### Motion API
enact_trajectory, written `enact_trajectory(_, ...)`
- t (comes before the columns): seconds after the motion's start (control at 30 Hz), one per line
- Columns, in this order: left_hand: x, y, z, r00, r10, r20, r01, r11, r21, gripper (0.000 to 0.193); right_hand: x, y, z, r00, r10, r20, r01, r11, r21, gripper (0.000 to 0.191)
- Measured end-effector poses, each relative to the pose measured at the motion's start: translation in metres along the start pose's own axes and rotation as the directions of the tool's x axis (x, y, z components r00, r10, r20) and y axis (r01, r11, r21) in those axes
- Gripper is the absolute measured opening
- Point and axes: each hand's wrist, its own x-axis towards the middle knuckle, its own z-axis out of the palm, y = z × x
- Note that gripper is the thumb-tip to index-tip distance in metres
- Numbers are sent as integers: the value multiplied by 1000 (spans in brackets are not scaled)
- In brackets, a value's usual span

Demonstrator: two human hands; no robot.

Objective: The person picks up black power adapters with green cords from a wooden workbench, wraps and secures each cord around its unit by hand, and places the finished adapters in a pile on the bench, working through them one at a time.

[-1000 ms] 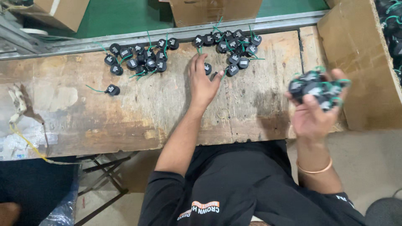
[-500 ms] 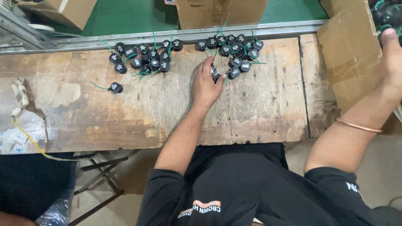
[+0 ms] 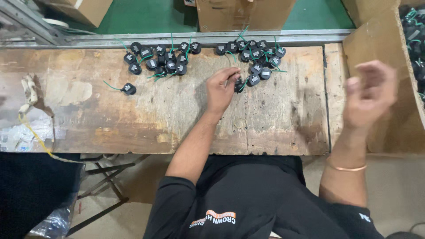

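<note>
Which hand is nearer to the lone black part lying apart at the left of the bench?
Left. The left hand rests on the bench to the right of the lone black part; the right hand is raised much farther right, by the cardboard box.

even overhead light, soft shadows on the workbench point(image 3: 133, 115); right hand point(image 3: 369, 95) motion-blurred, the rest sharp.

Black parts point(image 3: 248, 55) – green wires; worn brown bench point(image 3: 133, 115); green floor point(image 3: 146, 15); copper bangle point(image 3: 347, 167).
</note>
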Motion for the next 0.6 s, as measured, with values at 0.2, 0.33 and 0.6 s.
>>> enact_trajectory(0.2,-18,18,15,907,-50,418,281,811,-513,21,-81,-27,99,645,410,645,-736,561,379,83)
enact_trajectory(0.33,-27,39,21,830,339,443,-324,940,-111,21,-107,-4,116,650,372,663,-552,831,75,46)
enact_trajectory(0.6,-18,45,13,781,394,484,-279,914,-295,20,-118,5,114,634,540,554,-743,623,244,36)
